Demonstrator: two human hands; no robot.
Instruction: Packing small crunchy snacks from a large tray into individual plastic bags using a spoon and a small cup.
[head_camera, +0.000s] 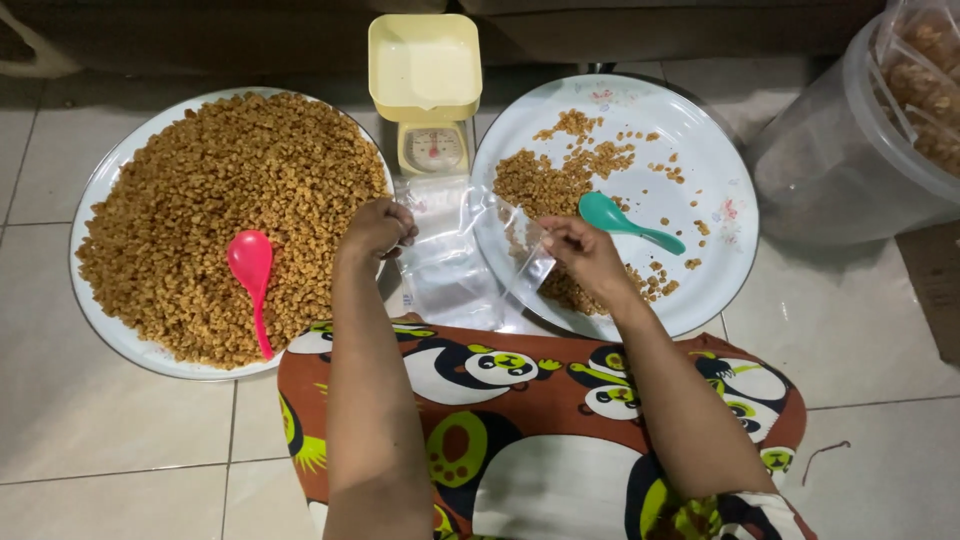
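I see a clear plastic bag (470, 235) held between my two hands, low over the tiled floor (120, 420), in the gap between two large round trays. My left hand (378, 228) pinches the bag's left edge, its grip closed on the plastic. My right hand (580, 250) pinches the right edge in the same way, fingers drawn together on the film. More clear bags (445, 285) lie flat on the floor just beneath.

To my left sits a white tray (100, 190) heaped with small golden-brown fried bits (220, 200); a pink spoon (252, 275) rests on the heap, handle pointing toward me. To my right, a second white tray (720, 180) with a faint flower print carries only a thin scatter of the same bits, and a teal spoon (620, 220) lies on it just beyond my right hand.

Behind the bag, between the trays, stands a pale yellow kitchen scale (425, 90) with a square pan and a round dial. At far right is a clear plastic tub (840, 170) holding filled bags. My lap, in brown panda-print cloth (530, 400), fills the foreground.
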